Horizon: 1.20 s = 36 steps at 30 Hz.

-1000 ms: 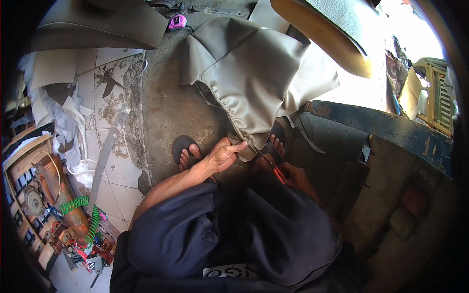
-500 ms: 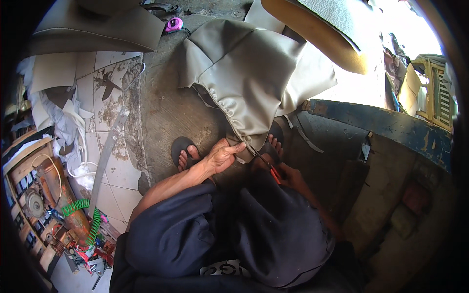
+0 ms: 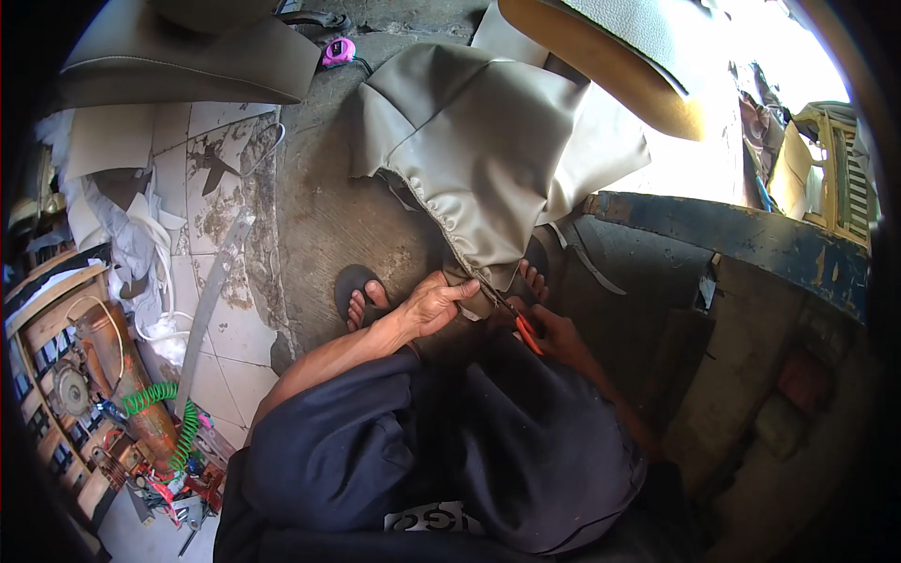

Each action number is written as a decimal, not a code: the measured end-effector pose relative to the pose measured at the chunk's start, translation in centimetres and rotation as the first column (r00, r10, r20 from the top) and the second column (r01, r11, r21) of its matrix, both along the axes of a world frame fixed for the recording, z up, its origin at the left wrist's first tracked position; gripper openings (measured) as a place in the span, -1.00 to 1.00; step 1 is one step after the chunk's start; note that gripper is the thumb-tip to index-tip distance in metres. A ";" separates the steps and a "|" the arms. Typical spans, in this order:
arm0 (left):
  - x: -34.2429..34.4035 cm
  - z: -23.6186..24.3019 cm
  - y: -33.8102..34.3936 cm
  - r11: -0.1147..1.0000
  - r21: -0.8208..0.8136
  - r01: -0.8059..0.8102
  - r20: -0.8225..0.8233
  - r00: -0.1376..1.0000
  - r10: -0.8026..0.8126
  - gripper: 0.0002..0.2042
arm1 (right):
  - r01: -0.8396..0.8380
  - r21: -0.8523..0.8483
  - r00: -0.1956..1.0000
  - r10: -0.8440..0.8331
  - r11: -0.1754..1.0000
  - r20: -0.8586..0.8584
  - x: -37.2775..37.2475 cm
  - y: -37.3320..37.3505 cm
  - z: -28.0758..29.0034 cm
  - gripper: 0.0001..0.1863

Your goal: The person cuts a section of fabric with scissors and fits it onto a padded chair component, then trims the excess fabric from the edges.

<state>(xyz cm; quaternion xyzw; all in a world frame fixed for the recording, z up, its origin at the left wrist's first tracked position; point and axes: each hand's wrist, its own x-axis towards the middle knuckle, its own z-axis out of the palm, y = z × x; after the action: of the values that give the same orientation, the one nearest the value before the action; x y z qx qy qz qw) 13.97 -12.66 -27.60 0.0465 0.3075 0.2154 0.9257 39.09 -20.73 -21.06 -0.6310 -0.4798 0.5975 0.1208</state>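
- Pinching the lower edge of the grey cover (image 3: 488, 150), the left hand (image 3: 434, 305) sits near frame centre.
- Right hand (image 3: 560, 338), just right, has fingers closed around red-handled scissors (image 3: 527, 332).
- Grey cover spreads across upper centre.

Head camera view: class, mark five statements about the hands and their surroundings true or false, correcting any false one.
1. The right hand holds red-handled scissors. True.
2. The left hand grips the pink tape measure. False: it pinches the grey material; the pink tape measure lies on the floor, beyond the hands.
3. The dark sandals are on the person's feet. True.
4. The green coiled hose is at the picture's right. False: it is at the left.
5. The blue bar has chipped paint. True.
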 end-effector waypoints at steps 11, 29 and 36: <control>-1.9 1.3 2.8 0.965 -0.177 -0.192 0.118 0.969 0.215 -0.59 | -0.072 0.072 0.992 0.064 0.995 0.113 0.1 0.2 0.6 -0.45; 0.1 2.6 3.0 0.976 0.009 -0.218 0.041 0.975 0.217 -0.59 | 0.055 0.067 0.998 -0.056 0.996 0.011 0.1 -1.5 -1.3 -0.47; 0.4 2.5 2.7 0.987 0.093 -0.133 0.064 0.990 0.128 -0.56 | 0.121 0.112 0.983 -0.103 0.986 -0.154 -0.2 -2.1 -2.9 -0.53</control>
<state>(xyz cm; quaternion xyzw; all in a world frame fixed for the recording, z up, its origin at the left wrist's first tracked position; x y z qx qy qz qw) 14.40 -9.97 -25.06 0.0650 0.2720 0.2914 0.9148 38.89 -22.82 -23.96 -0.6027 -0.4685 0.6047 0.2272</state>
